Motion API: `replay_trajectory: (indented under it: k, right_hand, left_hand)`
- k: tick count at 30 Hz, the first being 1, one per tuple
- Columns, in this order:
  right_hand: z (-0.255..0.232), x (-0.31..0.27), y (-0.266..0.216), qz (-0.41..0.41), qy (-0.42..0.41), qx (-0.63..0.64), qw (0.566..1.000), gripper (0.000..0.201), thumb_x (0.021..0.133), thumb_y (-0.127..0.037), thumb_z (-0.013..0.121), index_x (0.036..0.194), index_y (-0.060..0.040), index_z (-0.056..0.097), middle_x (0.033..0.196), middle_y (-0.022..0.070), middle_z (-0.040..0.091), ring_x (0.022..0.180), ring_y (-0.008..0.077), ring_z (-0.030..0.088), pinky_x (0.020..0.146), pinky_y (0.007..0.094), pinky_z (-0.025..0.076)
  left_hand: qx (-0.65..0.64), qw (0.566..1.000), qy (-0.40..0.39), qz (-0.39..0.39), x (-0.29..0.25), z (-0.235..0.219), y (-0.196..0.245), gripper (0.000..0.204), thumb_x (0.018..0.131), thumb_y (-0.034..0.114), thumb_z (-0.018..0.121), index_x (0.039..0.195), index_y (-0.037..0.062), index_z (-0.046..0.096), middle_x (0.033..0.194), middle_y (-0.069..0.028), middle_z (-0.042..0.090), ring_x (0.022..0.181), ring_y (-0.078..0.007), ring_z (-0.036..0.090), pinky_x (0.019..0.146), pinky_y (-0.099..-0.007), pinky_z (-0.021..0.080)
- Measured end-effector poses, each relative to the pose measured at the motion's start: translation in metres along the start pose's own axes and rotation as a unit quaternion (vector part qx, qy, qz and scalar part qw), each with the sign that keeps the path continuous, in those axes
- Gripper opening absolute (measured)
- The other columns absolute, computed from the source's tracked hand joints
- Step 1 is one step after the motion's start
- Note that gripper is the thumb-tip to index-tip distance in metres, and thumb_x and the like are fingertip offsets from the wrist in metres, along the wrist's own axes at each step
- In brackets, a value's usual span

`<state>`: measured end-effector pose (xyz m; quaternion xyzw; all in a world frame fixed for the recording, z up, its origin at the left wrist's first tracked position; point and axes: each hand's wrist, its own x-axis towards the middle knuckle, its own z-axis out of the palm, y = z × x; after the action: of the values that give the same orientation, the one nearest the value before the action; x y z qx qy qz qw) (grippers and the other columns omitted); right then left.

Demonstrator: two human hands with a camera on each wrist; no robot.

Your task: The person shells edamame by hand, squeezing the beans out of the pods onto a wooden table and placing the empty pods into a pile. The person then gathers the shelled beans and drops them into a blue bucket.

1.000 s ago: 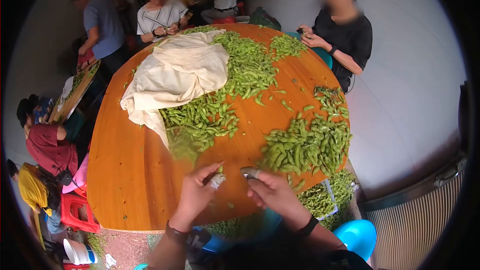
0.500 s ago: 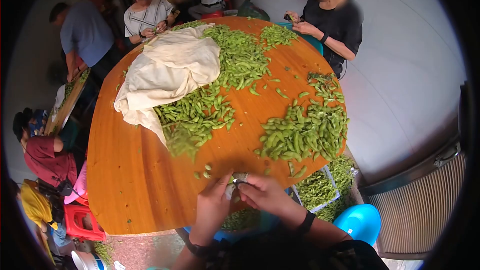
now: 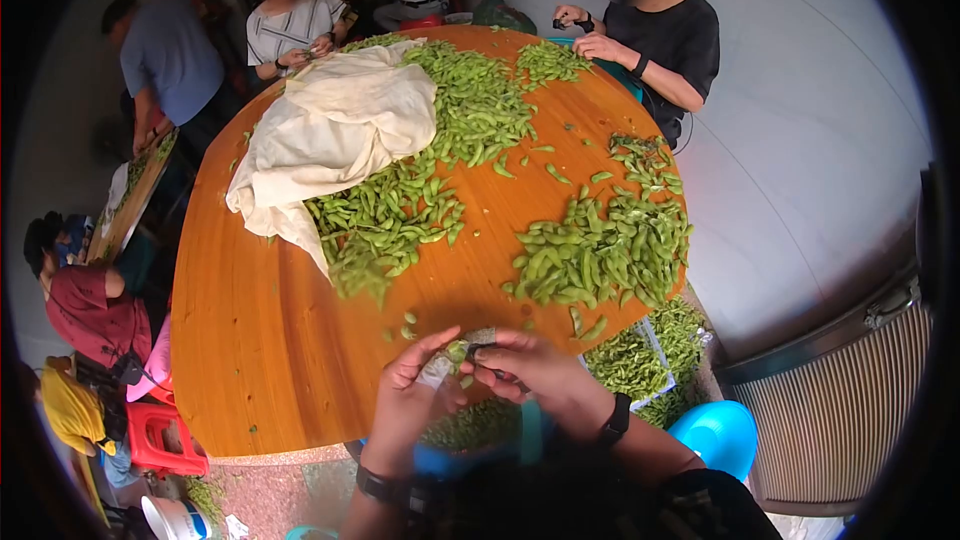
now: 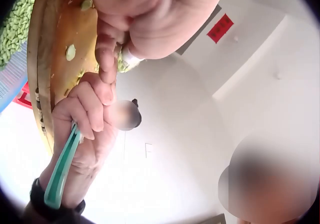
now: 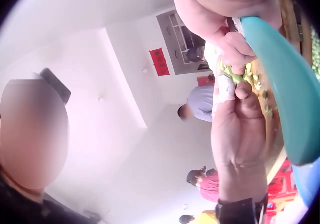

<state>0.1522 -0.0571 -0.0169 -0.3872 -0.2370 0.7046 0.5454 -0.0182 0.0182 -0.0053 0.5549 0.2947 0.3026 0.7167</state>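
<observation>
Angling inward, the right grip (image 3: 540,374) curls round a curved teal plastic handle (image 5: 285,93), its long axis toward the wearer; the left grip (image 3: 405,405) pinches a green bean pod (image 3: 457,350), axis unclear, beside the brown wooden surface (image 3: 290,360).

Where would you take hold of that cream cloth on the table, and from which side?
Probably by the narrow near tail of the cloth, pinched from the camera wearer's left. It tapers towards them, with bare table on that side, while green pods crowd its right edge, where fingers might drag some along.
</observation>
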Motion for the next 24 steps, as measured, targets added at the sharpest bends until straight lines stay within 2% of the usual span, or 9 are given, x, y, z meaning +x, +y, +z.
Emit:
replay_trajectory:
  k: [3, 5, 8, 10, 12, 16, 18, 22, 24]
  right_hand:
    - [0.016, -0.007, -0.003, -0.036, 0.053, -0.082, 0.995, 0.015, 0.096, -0.014, 0.054, 0.103, -0.006, 0.065, 0.067, -0.0034, 0.055, 0.048, 0.0031, 0.043, 0.042, 0.0197, 0.031]
    - [0.026, -0.008, 0.002, -0.128, 0.107, -0.184, 0.969, 0.014, 0.096, -0.01, 0.053, 0.102, -0.0051, 0.064, 0.069, -0.003, 0.056, 0.052, 0.0029, 0.046, 0.045, 0.0197, 0.036]
    - [0.03, -0.009, 0.004, -0.139, 0.108, -0.219, 0.96, 0.014, 0.095, -0.006, 0.052, 0.105, -0.0046, 0.063, 0.07, -0.0031, 0.056, 0.056, 0.0026, 0.049, 0.049, 0.0191, 0.039]
    - [0.031, -0.009, 0.007, -0.143, 0.108, -0.214, 0.96, 0.014, 0.095, -0.006, 0.052, 0.105, -0.0045, 0.062, 0.07, -0.0032, 0.057, 0.057, 0.0024, 0.048, 0.049, 0.0189, 0.039]
    - [0.032, -0.009, 0.009, -0.147, 0.106, -0.21, 0.961, 0.014, 0.096, -0.007, 0.052, 0.105, -0.0044, 0.062, 0.071, -0.0033, 0.057, 0.058, 0.0022, 0.048, 0.049, 0.0187, 0.038]
    - [0.035, -0.009, 0.011, -0.145, 0.105, -0.164, 0.97, 0.013, 0.096, -0.007, 0.052, 0.104, -0.0042, 0.062, 0.07, -0.0032, 0.057, 0.056, 0.002, 0.048, 0.048, 0.019, 0.038]
    - [0.036, -0.009, 0.012, -0.156, 0.098, -0.156, 0.97, 0.012, 0.096, -0.007, 0.052, 0.104, -0.0039, 0.061, 0.07, -0.0031, 0.056, 0.055, 0.002, 0.048, 0.047, 0.019, 0.038]
    - [0.035, -0.009, 0.018, -0.153, 0.09, -0.162, 0.971, 0.01, 0.097, -0.008, 0.052, 0.099, -0.0032, 0.06, 0.068, -0.0028, 0.055, 0.052, 0.0022, 0.047, 0.045, 0.0187, 0.036]
    - [0.036, -0.009, 0.019, -0.146, 0.089, -0.151, 0.974, 0.009, 0.097, -0.008, 0.052, 0.097, -0.0031, 0.06, 0.068, -0.0027, 0.055, 0.051, 0.0023, 0.047, 0.045, 0.0186, 0.036]
  left_hand:
    - [-0.011, 0.999, 0.034, -0.029, -0.001, 0.01, 0.0, 0.027, 0.096, 0.005, 0.051, 0.122, 0.0027, 0.059, 0.087, -0.0038, 0.066, 0.059, -0.0064, 0.06, 0.052, -0.0182, 0.047]
    - [0.083, 0.991, 0.044, 0.094, -0.002, 0.015, -0.013, 0.027, 0.095, 0.005, 0.054, 0.122, 0.0017, 0.059, 0.081, -0.0002, 0.064, 0.057, -0.0031, 0.055, 0.05, -0.0172, 0.043]
    - [0.142, 0.981, 0.076, 0.109, -0.003, 0.013, -0.012, 0.029, 0.094, 0.004, 0.055, 0.123, 0.0013, 0.057, 0.076, 0.0023, 0.061, 0.057, -0.0007, 0.051, 0.049, -0.0167, 0.04]
    - [0.155, 0.98, 0.077, 0.102, -0.004, 0.014, -0.009, 0.027, 0.095, 0.002, 0.052, 0.121, 0.0015, 0.058, 0.073, 0.0022, 0.061, 0.056, -0.0007, 0.05, 0.05, -0.0165, 0.039]
    - [0.042, 0.993, 0.074, 0.084, -0.005, 0.017, -0.007, 0.023, 0.096, 0.003, 0.047, 0.117, 0.0014, 0.059, 0.072, 0.0015, 0.06, 0.054, -0.002, 0.05, 0.05, -0.0172, 0.04]
    - [0.04, 0.995, 0.07, 0.061, -0.003, 0.005, -0.016, 0.024, 0.098, 0.007, 0.043, 0.117, 0.0014, 0.056, 0.071, 0.0003, 0.059, 0.051, -0.0041, 0.05, 0.048, -0.0183, 0.04]
    - [0.045, 0.998, 0.054, -0.002, -0.005, 0.002, -0.018, 0.028, 0.098, 0.011, 0.042, 0.122, -0.0003, 0.051, 0.071, -0.0015, 0.059, 0.052, -0.0064, 0.052, 0.047, -0.0205, 0.04]
    - [0.088, 0.995, 0.048, 0.004, -0.01, -0.004, -0.027, 0.03, 0.098, 0.012, 0.042, 0.123, -0.0024, 0.048, 0.073, -0.0015, 0.057, 0.054, -0.006, 0.05, 0.048, -0.0209, 0.04]
    - [0.136, 0.984, 0.113, 0.033, -0.009, -0.002, -0.032, 0.027, 0.097, 0.01, 0.041, 0.119, -0.0032, 0.05, 0.074, 0.0, 0.054, 0.059, -0.0051, 0.049, 0.05, -0.0202, 0.04]
